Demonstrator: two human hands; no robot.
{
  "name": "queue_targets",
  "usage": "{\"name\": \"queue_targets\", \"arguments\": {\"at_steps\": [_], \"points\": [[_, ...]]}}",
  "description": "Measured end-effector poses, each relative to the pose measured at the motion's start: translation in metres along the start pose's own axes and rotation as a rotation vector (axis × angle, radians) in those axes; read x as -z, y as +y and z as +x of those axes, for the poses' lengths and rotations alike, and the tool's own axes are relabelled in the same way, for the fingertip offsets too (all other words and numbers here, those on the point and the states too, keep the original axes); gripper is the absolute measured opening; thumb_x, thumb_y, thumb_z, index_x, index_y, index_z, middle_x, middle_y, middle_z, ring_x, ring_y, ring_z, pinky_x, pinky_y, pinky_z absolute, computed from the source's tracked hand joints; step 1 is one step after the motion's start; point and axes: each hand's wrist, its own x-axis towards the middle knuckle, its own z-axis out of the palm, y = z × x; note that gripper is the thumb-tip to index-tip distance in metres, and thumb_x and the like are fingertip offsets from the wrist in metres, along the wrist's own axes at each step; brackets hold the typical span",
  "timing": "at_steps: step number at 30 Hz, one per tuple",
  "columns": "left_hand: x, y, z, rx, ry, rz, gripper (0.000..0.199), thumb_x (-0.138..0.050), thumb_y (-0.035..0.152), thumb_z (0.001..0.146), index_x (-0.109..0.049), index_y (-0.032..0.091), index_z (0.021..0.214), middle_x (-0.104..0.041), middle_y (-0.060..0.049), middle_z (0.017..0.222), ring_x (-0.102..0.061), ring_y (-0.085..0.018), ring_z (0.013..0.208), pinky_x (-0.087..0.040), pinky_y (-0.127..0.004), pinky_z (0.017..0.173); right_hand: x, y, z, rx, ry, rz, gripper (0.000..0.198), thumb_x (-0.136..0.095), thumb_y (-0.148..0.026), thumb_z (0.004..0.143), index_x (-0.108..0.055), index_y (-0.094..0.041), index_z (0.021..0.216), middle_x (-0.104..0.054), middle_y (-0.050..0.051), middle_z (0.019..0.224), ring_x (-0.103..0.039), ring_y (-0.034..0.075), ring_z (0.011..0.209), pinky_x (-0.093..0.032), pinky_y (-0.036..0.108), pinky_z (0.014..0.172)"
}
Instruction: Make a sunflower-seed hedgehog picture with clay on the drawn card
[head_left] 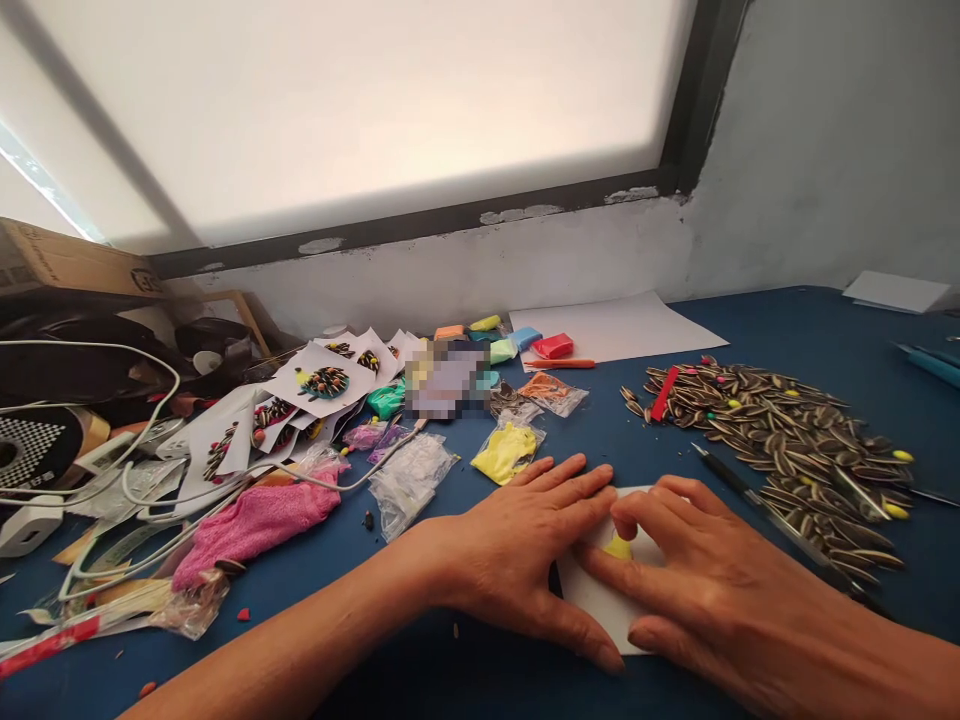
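Note:
A small piece of white paper (596,605) lies on the blue table under both hands. On it sits a flat bit of yellow clay (619,546), partly covered by fingers. My left hand (525,555) rests flat at the paper's left edge, thumb and fingers stretched out, holding nothing. Over the paper's right side is my right hand (697,575), its fingers bent but apart. One of its fingers lies against the yellow clay, and its thumb rests on the paper. Just beyond my left hand is an open bag of yellow clay (508,450).
Sunflower seeds (780,425) are heaped at right, with a black pen (772,515) alongside. Colourful clay packs, such as a red one (553,346), stand at the back. At left are seed-decorated paper cards (322,380), a pink cloth (259,520) and white cables (169,370).

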Motion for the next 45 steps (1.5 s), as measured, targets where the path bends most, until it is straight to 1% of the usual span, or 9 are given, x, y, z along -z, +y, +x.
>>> {"name": "queue_targets", "arguments": {"at_steps": [3, 9, 14, 20, 27, 33, 35, 40, 45], "points": [[0.0, -0.001, 0.0, 0.005, -0.007, -0.001, 0.105, -0.07, 0.067, 0.073, -0.022, 0.022, 0.154, -0.008, -0.008, 0.162, -0.003, -0.033, 0.149, -0.006, -0.051, 0.121, 0.002, -0.002, 0.0, -0.016, 0.032, 0.005, 0.03, -0.067, -0.03, 0.084, -0.062, -0.028, 0.113, -0.063, 0.002, 0.109, -0.058, 0.021, 0.104, -0.036, 0.041, 0.095], [0.001, -0.001, -0.001, -0.022, 0.009, 0.004, 0.107, -0.067, 0.07, 0.074, -0.022, 0.017, 0.154, -0.011, -0.009, 0.162, -0.003, -0.03, 0.15, -0.004, -0.046, 0.123, 0.01, -0.003, -0.002, -0.005, 0.1, 0.008, 0.018, -0.055, -0.019, 0.09, -0.065, -0.024, 0.104, -0.058, 0.003, 0.09, -0.056, 0.018, 0.085, -0.04, 0.038, 0.085], [0.001, -0.001, -0.001, -0.017, 0.013, -0.004, 0.108, -0.068, 0.07, 0.073, -0.021, 0.019, 0.155, -0.013, -0.009, 0.161, -0.005, -0.032, 0.149, -0.005, -0.049, 0.122, 0.009, -0.003, -0.005, 0.002, 0.06, 0.036, 0.011, -0.057, -0.018, 0.089, -0.066, -0.022, 0.095, -0.057, 0.004, 0.094, -0.056, 0.019, 0.09, -0.04, 0.037, 0.085], [0.001, 0.0, 0.0, -0.005, -0.009, 0.01, 0.105, -0.067, 0.069, 0.075, -0.021, 0.018, 0.154, -0.011, -0.009, 0.162, -0.002, -0.031, 0.15, -0.005, -0.049, 0.122, 0.005, -0.003, 0.001, -0.032, -0.001, 0.068, 0.012, -0.058, -0.02, 0.09, -0.066, -0.023, 0.098, -0.06, 0.004, 0.098, -0.057, 0.019, 0.094, -0.039, 0.038, 0.087], [-0.001, -0.002, 0.0, -0.018, 0.017, -0.004, 0.101, -0.072, 0.066, 0.073, -0.027, 0.021, 0.153, -0.011, -0.009, 0.162, -0.003, -0.034, 0.149, -0.006, -0.051, 0.122, -0.005, -0.003, 0.002, -0.065, 0.014, 0.117, 0.012, -0.059, -0.024, 0.091, -0.066, -0.028, 0.099, -0.063, 0.002, 0.106, -0.057, 0.02, 0.101, -0.035, 0.041, 0.094], [-0.002, -0.001, 0.0, -0.016, 0.035, 0.001, 0.1, -0.072, 0.067, 0.071, -0.031, 0.022, 0.151, -0.013, -0.01, 0.162, -0.005, -0.033, 0.149, -0.008, -0.051, 0.121, -0.005, -0.003, 0.001, -0.083, -0.038, 0.067, 0.029, -0.064, -0.025, 0.087, -0.062, -0.03, 0.116, -0.061, 0.004, 0.116, -0.053, 0.026, 0.109, -0.03, 0.049, 0.098], [-0.002, -0.001, 0.001, -0.022, 0.047, -0.003, 0.1, -0.073, 0.067, 0.07, -0.032, 0.023, 0.15, -0.014, -0.009, 0.162, -0.006, -0.032, 0.149, -0.009, -0.051, 0.121, -0.001, -0.003, 0.003, -0.073, -0.005, 0.073, 0.029, -0.064, -0.025, 0.087, -0.061, -0.029, 0.115, -0.061, 0.004, 0.111, -0.054, 0.024, 0.105, -0.031, 0.047, 0.096], [-0.002, -0.001, 0.001, -0.017, 0.036, 0.002, 0.103, -0.072, 0.068, 0.071, -0.031, 0.02, 0.151, -0.015, -0.01, 0.161, -0.006, -0.031, 0.15, -0.008, -0.05, 0.122, 0.01, -0.003, 0.002, -0.048, 0.158, 0.084, 0.01, -0.059, -0.02, 0.09, -0.065, -0.025, 0.095, -0.056, 0.002, 0.09, -0.052, 0.018, 0.084, -0.034, 0.038, 0.086], [0.0, 0.0, 0.0, -0.004, 0.03, 0.0, 0.103, -0.072, 0.068, 0.071, -0.031, 0.019, 0.151, -0.016, -0.009, 0.161, -0.007, -0.032, 0.149, -0.008, -0.05, 0.122, 0.007, -0.004, -0.001, -0.052, 0.098, 0.113, 0.013, -0.063, -0.017, 0.085, -0.065, -0.025, 0.095, -0.059, 0.002, 0.098, -0.053, 0.018, 0.092, -0.035, 0.036, 0.087]]}}
